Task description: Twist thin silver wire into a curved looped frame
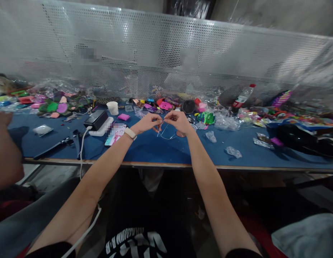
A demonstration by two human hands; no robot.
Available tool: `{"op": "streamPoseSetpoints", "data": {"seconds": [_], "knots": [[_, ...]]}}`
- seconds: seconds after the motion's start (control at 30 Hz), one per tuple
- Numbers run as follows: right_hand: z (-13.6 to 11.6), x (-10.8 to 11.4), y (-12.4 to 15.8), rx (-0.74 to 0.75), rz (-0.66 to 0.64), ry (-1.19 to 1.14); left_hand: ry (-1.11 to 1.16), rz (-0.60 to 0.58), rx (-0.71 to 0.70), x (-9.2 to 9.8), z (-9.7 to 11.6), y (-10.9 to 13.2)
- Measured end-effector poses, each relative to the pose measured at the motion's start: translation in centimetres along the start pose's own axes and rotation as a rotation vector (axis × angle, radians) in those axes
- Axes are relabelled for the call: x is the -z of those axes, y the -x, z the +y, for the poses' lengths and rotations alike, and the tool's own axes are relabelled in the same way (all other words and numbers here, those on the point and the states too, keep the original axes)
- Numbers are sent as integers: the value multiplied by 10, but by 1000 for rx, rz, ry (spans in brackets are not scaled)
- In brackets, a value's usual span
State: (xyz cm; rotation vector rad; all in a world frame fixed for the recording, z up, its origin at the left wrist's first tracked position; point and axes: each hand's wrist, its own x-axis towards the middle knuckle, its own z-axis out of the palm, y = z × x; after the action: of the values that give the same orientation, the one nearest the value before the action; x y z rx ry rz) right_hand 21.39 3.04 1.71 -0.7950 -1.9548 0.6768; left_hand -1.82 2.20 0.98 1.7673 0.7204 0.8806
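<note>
Both hands meet above the blue tabletop (155, 154), fingertips almost touching. A thin, pale wire or cord (169, 138) hangs from them in a loose loop, with one straight end pointing down to the left. My left hand (146, 123), a light band on its wrist, pinches it between thumb and fingers. From the other side, my right hand (178, 121) pinches the same strand close by. Whether a smaller piece sits between the fingertips I cannot tell. A small round brownish thing (180, 134) lies partly hidden beneath my right hand.
Left of my hands are a phone (115, 135), a black device (95, 120) with a white cable, a paper cup (112, 108) and pliers (77, 143). Colourful pieces and plastic bags line the perforated metal screen (155, 53). A bottle (243, 96) stands back right. Another person's arm (7, 154) is at left.
</note>
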Motion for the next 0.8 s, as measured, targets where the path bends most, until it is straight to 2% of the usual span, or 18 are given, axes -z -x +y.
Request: {"op": "streamPoseSetpoints", "data": {"seconds": [0.27, 0.47, 0.8], "knots": [[-7, 0, 4, 43, 15, 55, -16, 15, 1, 1, -2, -1], [-3, -5, 5, 87, 54, 72, -129, 126, -100, -2, -10, -5], [-4, -3, 3, 116, 54, 93, -218, 134, -183, 0, -13, -8]]}}
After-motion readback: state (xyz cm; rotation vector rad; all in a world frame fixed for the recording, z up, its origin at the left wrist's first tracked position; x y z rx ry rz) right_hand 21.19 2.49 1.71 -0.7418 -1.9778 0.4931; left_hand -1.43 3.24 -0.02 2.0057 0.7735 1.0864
